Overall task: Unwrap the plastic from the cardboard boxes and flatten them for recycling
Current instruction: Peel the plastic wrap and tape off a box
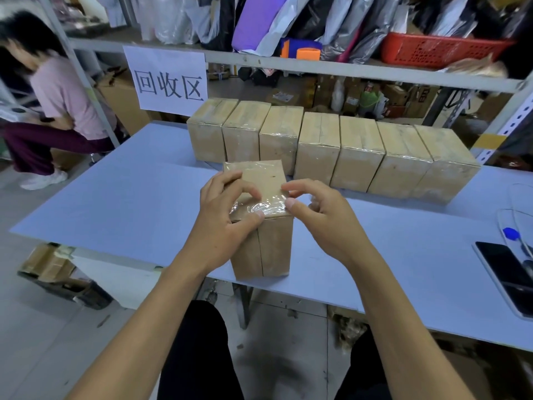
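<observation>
A tall cardboard box (268, 246) wrapped in clear plastic film (259, 207) stands upright near the front edge of the pale blue table (115, 203). My left hand (222, 215) grips the box's top left corner, thumb pressed on the crinkled film at the front top edge. My right hand (320, 215) is at the top right corner, thumb and forefinger pinching the film there. Behind it, several more wrapped boxes (354, 151) stand in a row across the table.
A phone (507, 275) and a pen with a blue cap (513, 235) lie at the table's right edge. A seated person (57, 105) is at the far left. Shelving with a red basket (438, 50) and a paper sign (168, 79) stands behind. Flattened cardboard (54, 264) lies on the floor, left.
</observation>
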